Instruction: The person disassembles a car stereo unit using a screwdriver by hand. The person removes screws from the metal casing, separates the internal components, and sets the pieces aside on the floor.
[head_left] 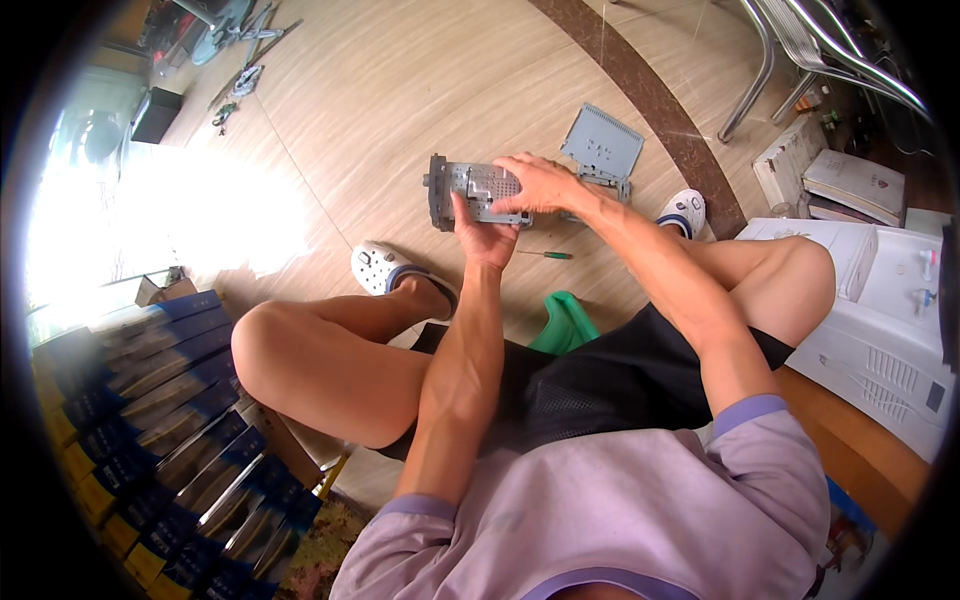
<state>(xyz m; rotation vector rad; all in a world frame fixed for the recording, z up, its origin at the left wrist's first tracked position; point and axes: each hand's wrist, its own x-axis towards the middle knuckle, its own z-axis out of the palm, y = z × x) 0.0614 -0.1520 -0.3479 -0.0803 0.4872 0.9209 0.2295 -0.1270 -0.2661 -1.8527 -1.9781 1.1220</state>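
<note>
Both my hands are on a car stereo point(465, 180), a silvery metal chassis with a dark front panel and a knob at its left end. My left hand point(485, 240) holds it from the near side, thumb up along the metal and the other fingers hidden underneath. My right hand point(540, 185) spans its right end, fingers at the far edge and thumb toward the near edge. Below them on the floor lies a screwdriver point(558, 255) with a green handle. Just beyond my right hand rests a flat grey metal cover point(604, 142), with another metal part point(610, 187) beside it.
A green object point(565, 322) lies between my legs. White shoes point(385, 270) flank the work. Stacked blue and yellow boxes point(170, 400) stand at left. A white appliance casing point(870, 340), books point(855, 187) and a metal-legged chair point(765, 75) are at right.
</note>
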